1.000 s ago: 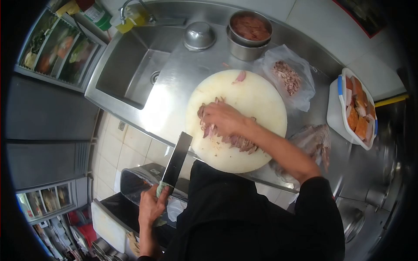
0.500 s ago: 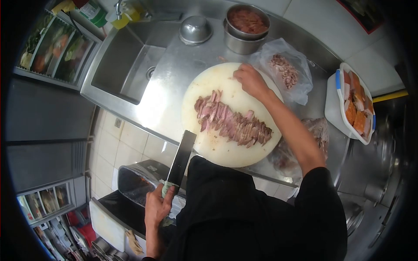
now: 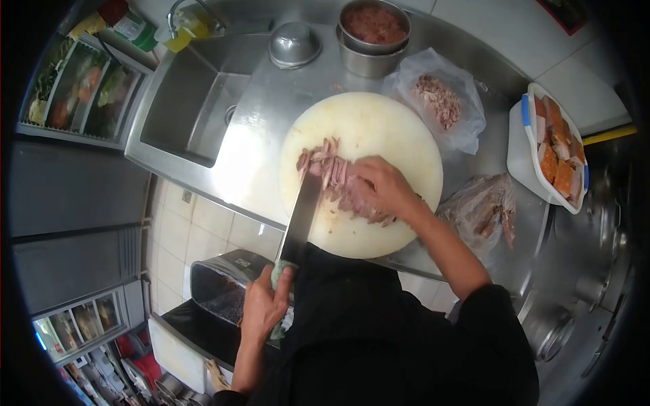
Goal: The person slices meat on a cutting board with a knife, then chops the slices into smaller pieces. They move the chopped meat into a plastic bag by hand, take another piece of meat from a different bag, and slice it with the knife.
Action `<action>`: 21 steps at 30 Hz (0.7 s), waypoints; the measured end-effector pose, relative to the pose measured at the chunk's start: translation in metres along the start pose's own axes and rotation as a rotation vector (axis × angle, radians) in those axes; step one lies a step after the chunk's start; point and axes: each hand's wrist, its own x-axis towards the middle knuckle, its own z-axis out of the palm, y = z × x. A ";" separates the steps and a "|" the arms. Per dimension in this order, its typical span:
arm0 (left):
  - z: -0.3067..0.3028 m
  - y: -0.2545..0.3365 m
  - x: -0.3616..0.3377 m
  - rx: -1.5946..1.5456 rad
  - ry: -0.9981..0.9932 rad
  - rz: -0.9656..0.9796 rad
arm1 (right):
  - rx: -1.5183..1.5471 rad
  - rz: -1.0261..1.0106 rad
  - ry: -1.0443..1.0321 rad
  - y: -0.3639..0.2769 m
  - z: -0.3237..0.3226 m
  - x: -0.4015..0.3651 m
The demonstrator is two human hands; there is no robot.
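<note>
My left hand is closed around the cloth-wrapped handle of a cleaver, whose blade reaches up and right over the edge of a round white cutting board. The blade's tip is at the left part of a row of sliced meat. My right hand lies over the middle of that row, its fingers curled together against the slices. Part of the meat is hidden under it.
Behind the board are a metal bowl, stacked pots and a plastic bag of chopped meat. Another bagged piece lies at right, near a white basin of meat. A sink is at left.
My right hand has come down from the board's far edge onto the meat. My left hand has brought the cleaver up and right, from the board's near edge to the slices.
</note>
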 end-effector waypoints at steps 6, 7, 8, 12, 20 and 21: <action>0.039 0.042 0.042 0.056 0.040 0.170 | -0.097 0.037 0.204 0.003 0.027 -0.022; 0.044 0.045 0.047 0.082 0.045 0.203 | -0.104 0.012 0.227 0.005 0.028 -0.022; 0.047 0.045 0.049 0.108 0.048 0.231 | -0.109 -0.011 0.247 0.006 0.030 -0.023; 0.049 0.042 0.052 0.202 0.026 0.268 | -0.055 0.054 0.222 0.008 0.032 -0.024; 0.038 0.063 0.044 0.282 -0.080 0.168 | -0.072 0.083 0.218 0.002 0.030 -0.021; 0.037 0.064 0.045 0.286 -0.086 0.162 | -0.066 0.089 0.215 0.002 0.030 -0.020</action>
